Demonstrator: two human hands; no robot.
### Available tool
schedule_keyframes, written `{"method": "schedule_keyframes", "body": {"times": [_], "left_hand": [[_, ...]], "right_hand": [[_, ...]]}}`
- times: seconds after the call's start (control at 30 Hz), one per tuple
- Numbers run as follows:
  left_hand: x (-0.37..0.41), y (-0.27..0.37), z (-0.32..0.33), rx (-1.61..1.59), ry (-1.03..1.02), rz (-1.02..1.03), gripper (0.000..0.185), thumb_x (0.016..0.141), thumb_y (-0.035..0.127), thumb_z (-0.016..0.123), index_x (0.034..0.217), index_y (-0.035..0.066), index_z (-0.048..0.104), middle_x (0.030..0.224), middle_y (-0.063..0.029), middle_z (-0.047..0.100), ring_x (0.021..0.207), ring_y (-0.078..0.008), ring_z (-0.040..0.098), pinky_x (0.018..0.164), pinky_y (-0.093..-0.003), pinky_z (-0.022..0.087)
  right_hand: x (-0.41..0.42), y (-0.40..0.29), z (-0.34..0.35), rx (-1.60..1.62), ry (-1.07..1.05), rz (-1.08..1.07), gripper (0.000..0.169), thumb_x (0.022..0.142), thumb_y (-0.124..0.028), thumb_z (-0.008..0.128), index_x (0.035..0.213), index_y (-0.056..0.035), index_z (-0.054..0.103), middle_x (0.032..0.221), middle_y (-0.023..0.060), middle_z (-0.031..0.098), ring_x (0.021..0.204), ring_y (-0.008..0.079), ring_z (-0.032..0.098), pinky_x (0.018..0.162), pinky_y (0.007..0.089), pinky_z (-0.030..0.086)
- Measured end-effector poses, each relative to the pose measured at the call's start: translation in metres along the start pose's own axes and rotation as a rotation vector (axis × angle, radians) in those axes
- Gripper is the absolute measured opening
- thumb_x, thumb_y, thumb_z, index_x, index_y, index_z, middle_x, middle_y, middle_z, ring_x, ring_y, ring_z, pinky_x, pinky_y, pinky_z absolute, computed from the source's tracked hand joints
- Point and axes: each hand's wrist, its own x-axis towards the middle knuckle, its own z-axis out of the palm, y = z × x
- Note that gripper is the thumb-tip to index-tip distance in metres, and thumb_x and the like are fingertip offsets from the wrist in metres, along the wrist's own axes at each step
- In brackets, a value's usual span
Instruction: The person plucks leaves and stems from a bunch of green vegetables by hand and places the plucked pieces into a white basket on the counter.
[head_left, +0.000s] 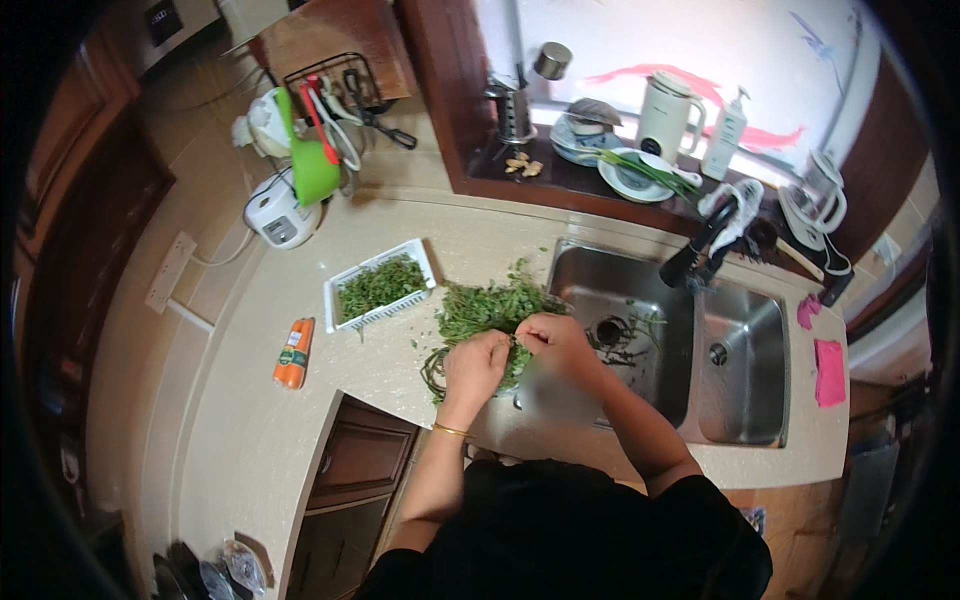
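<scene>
My left hand (476, 369) and my right hand (559, 341) meet above a heap of leafy greens (487, 307) on the counter, beside the sink. A thin green stem (513, 341) runs between the fingertips of both hands, pinched at each side. Bare stems (432, 373) lie at the heap's left edge. Up and to the left, a white plastic basket (381, 319) holds more small leafy sprigs (382, 286). Part of what lies under my right wrist is blurred.
A double steel sink (694, 360) at right has stems (641, 322) in its left basin. A black faucet (686, 255) stands behind it. Packed carrots (293, 352) and a white appliance (283, 210) sit at left. Dishes, a kettle (664, 116) and a pump bottle (725, 139) line the windowsill.
</scene>
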Motion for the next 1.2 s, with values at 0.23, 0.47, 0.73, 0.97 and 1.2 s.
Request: {"method": "schedule_keyframes", "body": {"times": [0.23,0.47,0.73,0.97,1.2], "left_hand": [[0.010,0.031,0.045,-0.134,-0.205,0.053,0.018,0.081,0.019,0.059,0.094,0.012,0.068,0.085,-0.0121,0.066,0.076,-0.0324,0.062,0.065,-0.0406,0.048],[0.035,0.007,0.079,-0.930,-0.472,-0.293,0.031,0.087,0.018,0.057,0.111,-0.002,0.057,0.067,-0.0008,0.050,0.057,-0.0127,0.047,0.054,-0.0263,0.041],[0.019,-0.029,0.055,-1.738,-0.538,-0.782,0.037,0.091,0.039,0.054,0.112,0.009,0.057,0.110,-0.0075,0.061,0.103,-0.0213,0.058,0.084,-0.0393,0.049],[-0.043,-0.058,0.068,-1.872,-0.171,-0.845,0.030,0.092,0.029,0.055,0.116,0.011,0.055,0.109,-0.0034,0.057,0.090,-0.0175,0.056,0.076,-0.0297,0.050],[-0.063,-0.076,0.069,-2.257,0.182,-0.916,0.018,0.093,0.016,0.052,0.108,0.008,0.058,0.090,-0.0044,0.059,0.077,-0.0161,0.056,0.067,-0.0276,0.050]], "right_hand": [[-0.020,0.015,-0.057,0.254,0.395,0.134,0.004,0.079,-0.008,0.060,0.079,-0.0035,0.059,0.065,0.0056,0.052,0.055,0.0153,0.049,0.052,0.0279,0.038],[-0.021,0.012,-0.092,1.027,0.302,0.332,0.008,0.085,-0.014,0.063,0.089,-0.0071,0.062,0.064,-0.0066,0.049,0.055,0.0020,0.040,0.050,0.0199,0.031],[0.005,0.011,-0.010,0.275,0.027,0.154,0.008,0.078,-0.016,0.069,0.077,-0.0077,0.069,0.089,0.0022,0.056,0.078,0.0138,0.057,0.070,0.0271,0.044],[0.017,0.044,0.032,-0.452,-0.370,-0.239,0.021,0.071,-0.018,0.069,0.091,-0.0112,0.071,0.118,0.0136,0.056,0.117,0.0353,0.045,0.096,0.0453,0.035],[0.057,0.030,0.071,0.156,-0.901,0.284,0.045,0.079,-0.008,0.061,0.122,0.0020,0.053,0.105,0.0138,0.062,0.070,0.0165,0.063,0.069,0.0266,0.050]]}}
